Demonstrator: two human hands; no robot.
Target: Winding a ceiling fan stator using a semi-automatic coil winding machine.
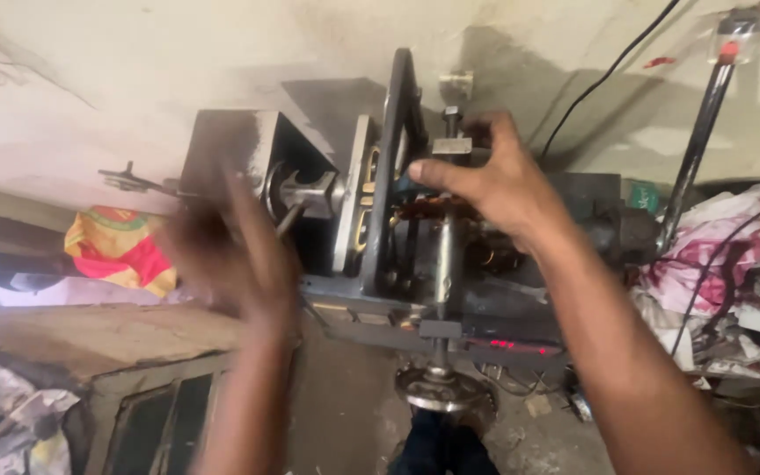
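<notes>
Machine under both hands, mid-adjustment.

I see the grey metal winding machine [398, 229] standing on a stand by the plaster wall [134, 79], its upright plate [393, 158] set edge-on toward me. My right hand [499, 180] rests on the copper-wound part [433, 211] just behind that plate, fingers spread, thumb pointing left, pinching nothing that I can make out. My left hand [239, 255] is blurred in front of the shaft [305, 193]; I cannot tell whether it is spread or closed. I judge the step to be setting the coil; the next move calls for a steady right hand. A red display [507, 345] glows below.
</notes>
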